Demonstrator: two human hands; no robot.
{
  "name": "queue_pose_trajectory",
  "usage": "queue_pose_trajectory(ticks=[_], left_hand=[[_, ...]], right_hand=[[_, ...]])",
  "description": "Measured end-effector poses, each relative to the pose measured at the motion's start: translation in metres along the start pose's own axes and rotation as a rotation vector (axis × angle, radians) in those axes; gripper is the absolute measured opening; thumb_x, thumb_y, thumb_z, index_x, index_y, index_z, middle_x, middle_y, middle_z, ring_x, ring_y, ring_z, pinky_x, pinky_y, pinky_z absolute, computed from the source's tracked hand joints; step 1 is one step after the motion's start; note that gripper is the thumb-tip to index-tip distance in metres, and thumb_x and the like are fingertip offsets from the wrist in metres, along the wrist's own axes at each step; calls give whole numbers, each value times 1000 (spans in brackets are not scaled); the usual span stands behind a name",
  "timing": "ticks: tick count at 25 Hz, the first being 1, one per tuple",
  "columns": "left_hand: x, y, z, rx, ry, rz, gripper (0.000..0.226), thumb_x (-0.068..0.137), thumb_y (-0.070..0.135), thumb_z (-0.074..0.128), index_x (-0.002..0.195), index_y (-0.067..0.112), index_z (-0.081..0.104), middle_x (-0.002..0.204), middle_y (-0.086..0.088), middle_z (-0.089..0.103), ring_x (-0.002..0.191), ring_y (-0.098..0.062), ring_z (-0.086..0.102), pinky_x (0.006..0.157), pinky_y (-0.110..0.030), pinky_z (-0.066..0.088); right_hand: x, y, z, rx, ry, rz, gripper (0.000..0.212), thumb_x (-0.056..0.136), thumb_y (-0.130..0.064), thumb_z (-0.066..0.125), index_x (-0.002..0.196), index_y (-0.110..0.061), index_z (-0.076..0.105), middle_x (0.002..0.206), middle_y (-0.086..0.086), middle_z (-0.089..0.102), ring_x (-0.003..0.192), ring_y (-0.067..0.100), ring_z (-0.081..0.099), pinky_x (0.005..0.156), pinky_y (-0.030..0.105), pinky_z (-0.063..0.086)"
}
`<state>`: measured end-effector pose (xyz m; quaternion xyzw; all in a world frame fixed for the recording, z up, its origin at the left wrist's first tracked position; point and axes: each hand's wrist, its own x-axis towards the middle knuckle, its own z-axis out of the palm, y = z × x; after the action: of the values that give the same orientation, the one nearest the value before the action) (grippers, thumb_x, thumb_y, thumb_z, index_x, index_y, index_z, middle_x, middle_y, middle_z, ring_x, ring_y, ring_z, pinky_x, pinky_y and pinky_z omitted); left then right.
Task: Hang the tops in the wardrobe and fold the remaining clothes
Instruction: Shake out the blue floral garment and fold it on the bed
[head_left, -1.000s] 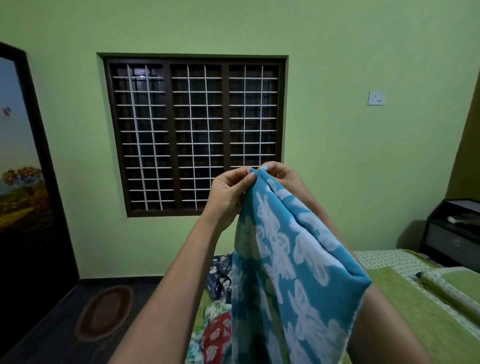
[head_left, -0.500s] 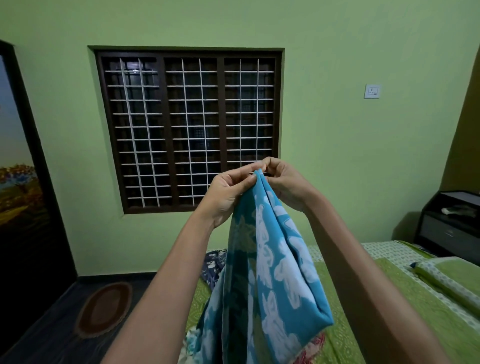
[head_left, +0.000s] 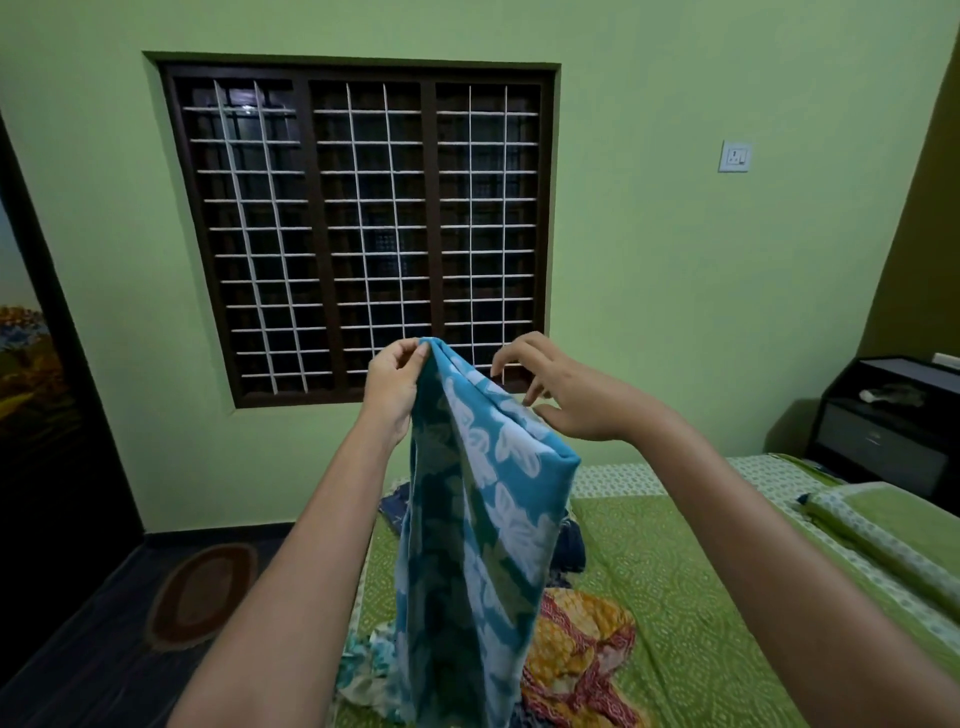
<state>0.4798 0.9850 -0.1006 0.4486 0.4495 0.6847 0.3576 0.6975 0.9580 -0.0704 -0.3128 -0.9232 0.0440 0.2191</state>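
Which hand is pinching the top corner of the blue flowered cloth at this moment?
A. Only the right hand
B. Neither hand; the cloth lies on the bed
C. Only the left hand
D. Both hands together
C: the left hand pinches the top corner of the blue flowered cloth, while the right hand is open beside its upper edge, fingers spread.

**Green bedroom, barred window**

A dark-framed window (head_left: 358, 228) with a white grille sits in the green wall (head_left: 649, 312). A switch plate (head_left: 735, 156) hangs to its right. An oval rug (head_left: 202, 592) lies on the dark floor; a black cabinet (head_left: 883, 431) stands beside the bed.
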Motion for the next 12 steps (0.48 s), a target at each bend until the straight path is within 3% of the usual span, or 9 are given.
queue_pose_trajectory(ticks=[3, 7, 9, 10, 12], left_hand=[[5, -7, -3, -13, 22, -20, 19, 99, 21, 50, 109, 9, 60, 92, -6, 64, 80, -15, 61, 66, -24, 56], [20, -18, -21, 85, 152, -1, 10, 99, 26, 49, 99, 19, 57, 107, -10, 61, 94, -22, 60, 87, -43, 55], [23, -24, -32, 192, 167, 50, 9, 98, 26, 49, 91, 24, 55, 110, -11, 60, 96, -27, 61, 88, -46, 54], [24, -28, -37, 261, 136, 79, 10, 98, 25, 49, 89, 24, 54, 106, -10, 60, 94, -28, 60, 87, -45, 53], [24, -40, -47, 383, 43, 135, 8, 97, 21, 50, 89, 20, 52, 96, -9, 63, 88, -28, 60, 84, -45, 50]], right_hand=[[-3, -4, 3, -133, -164, 76, 49, 83, 8, 51, 112, -31, 49, 125, -9, 34, 104, 14, 53, 83, 29, 53], [-11, 3, 16, -396, -433, 172, 37, 83, 2, 51, 116, -15, 55, 113, 0, 46, 110, 21, 48, 81, 29, 42], [-15, 7, 20, -417, -517, 272, 30, 88, -18, 60, 118, -13, 56, 109, -3, 50, 109, 21, 51, 82, 29, 41], [-16, 10, 21, -393, -542, 350, 37, 89, -33, 62, 120, -14, 58, 112, -3, 56, 107, 20, 54, 83, 30, 43], [-18, 18, 19, -339, -515, 451, 44, 93, -47, 53, 119, -13, 63, 112, 3, 66, 96, 19, 61, 79, 29, 46]])
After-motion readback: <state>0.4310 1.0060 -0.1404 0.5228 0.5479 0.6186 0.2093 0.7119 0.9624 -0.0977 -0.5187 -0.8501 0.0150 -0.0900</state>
